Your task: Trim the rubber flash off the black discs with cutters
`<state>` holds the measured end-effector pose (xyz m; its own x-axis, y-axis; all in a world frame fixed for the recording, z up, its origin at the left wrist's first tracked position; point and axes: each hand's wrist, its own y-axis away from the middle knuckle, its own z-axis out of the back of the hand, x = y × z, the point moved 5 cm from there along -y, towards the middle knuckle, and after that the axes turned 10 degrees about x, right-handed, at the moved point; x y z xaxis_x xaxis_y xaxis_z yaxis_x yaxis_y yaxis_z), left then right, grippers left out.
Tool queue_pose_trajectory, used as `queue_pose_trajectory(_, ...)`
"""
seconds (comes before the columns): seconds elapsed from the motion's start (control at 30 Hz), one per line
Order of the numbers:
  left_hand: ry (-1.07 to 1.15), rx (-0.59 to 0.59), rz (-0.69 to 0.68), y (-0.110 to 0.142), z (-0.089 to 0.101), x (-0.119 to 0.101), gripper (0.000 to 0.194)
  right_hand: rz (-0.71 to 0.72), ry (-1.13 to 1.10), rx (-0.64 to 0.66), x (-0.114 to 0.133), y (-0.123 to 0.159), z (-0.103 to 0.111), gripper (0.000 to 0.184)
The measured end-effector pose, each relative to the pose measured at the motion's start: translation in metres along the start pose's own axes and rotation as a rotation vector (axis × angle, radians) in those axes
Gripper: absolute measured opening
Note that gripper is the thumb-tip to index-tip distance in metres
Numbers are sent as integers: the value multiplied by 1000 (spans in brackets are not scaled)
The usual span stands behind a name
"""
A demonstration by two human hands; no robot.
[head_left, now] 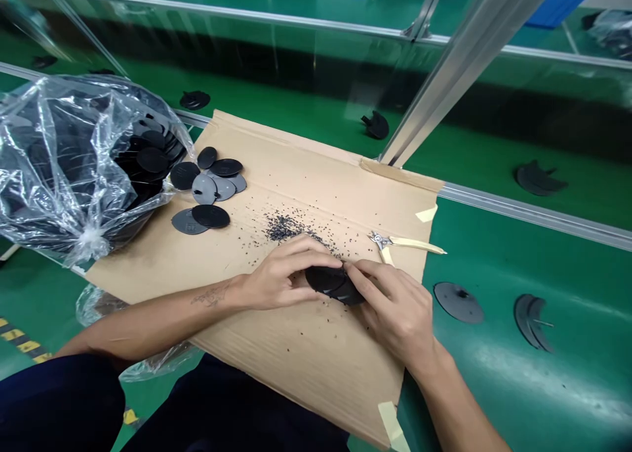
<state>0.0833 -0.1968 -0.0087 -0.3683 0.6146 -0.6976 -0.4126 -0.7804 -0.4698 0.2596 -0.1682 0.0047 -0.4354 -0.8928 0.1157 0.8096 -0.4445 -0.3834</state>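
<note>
Between my two hands, above the cardboard sheet (276, 333), are black plastic discs (326, 279) that overlap each other; I cannot tell how many. My left hand (284, 274) grips their left side between thumb and fingers. On the right side, my right hand (392, 301) is closed on them, with its fingertips at the upper edge. A pile of tiny black plastic bits (284, 227) lies just beyond my left hand. Side cutters (390, 243) with pale yellow handles rest beyond my right hand, one handle partly hidden behind it.
A clear plastic bag (93, 169) full of black discs stands at the left. Several loose discs (211, 216) lie beside its mouth. On the green table at right are a grey disc (458, 302) and a curved black part (532, 322). A metal post (444, 70) rises behind the cardboard.
</note>
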Motion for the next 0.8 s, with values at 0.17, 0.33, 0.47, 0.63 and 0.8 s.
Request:
queue_pose_trajectory(0.17,80,25,55,0,0,4,49,0,5,-22,-2,2,2,33)
queue_pose_trajectory(0.33,48,98,158,-2,-9,6,21,9,6,-38,-2,2,2,32)
queue_pose_trajectory(0.47,-59,109,160,-14,9,9,18,-114,29,-56,-12,1,5,31)
queue_pose_trajectory(0.63,-362,62,149,-75,71,47,18,-188,63,-66,-21,5,4,33)
queue_pose_trajectory(0.8,-556,28,411,-149,114,119,21,-197,45,16,-21,8,-4,33)
